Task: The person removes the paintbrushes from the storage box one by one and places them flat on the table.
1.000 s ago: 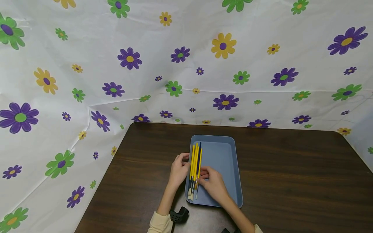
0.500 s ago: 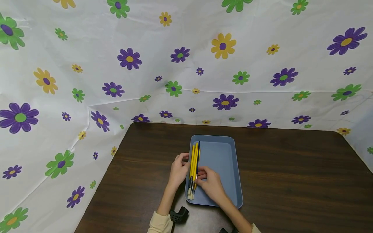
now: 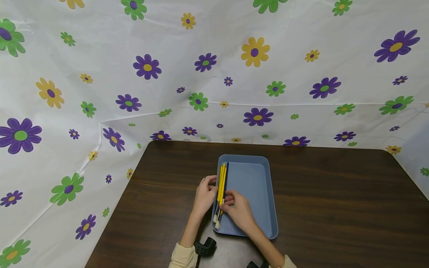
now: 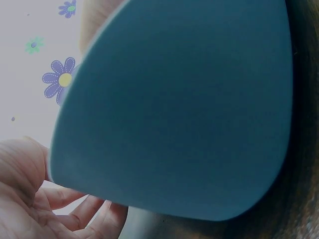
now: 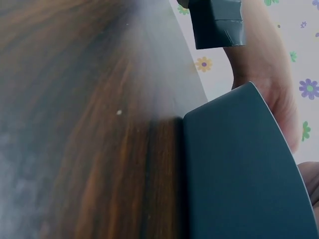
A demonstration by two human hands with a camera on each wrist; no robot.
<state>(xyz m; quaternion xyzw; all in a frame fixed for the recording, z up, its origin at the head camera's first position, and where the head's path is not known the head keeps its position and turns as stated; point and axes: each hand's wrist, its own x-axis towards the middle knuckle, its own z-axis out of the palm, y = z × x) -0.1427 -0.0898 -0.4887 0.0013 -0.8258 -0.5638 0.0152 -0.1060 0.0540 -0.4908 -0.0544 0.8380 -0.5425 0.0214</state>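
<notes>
A bunch of yellow and dark-handled paintbrushes [image 3: 221,184] lies along the left side of a blue-grey tray [image 3: 254,186]. Their pale bristles point toward me. In the head view, my left hand [image 3: 203,196] holds the tray's left rim, beside the brushes. Seen from the left wrist, its fingers [image 4: 85,213] reach along the outside of the tray wall. My right hand [image 3: 240,210] is inside the tray, its thumb and fingers touching the right side of the brushes and partly hiding them. The right wrist view shows mainly the tray's outer wall [image 5: 239,169].
The tray stands on a dark wood table [image 3: 328,197]. A white flowered cloth [image 3: 288,63] hangs behind and on the left. Black wrist devices [image 3: 206,246] sit on both wrists near the front.
My right hand has slid left, and the brushes have shifted left into a tighter bunch against the tray's left side. My left hand stays at the rim.
</notes>
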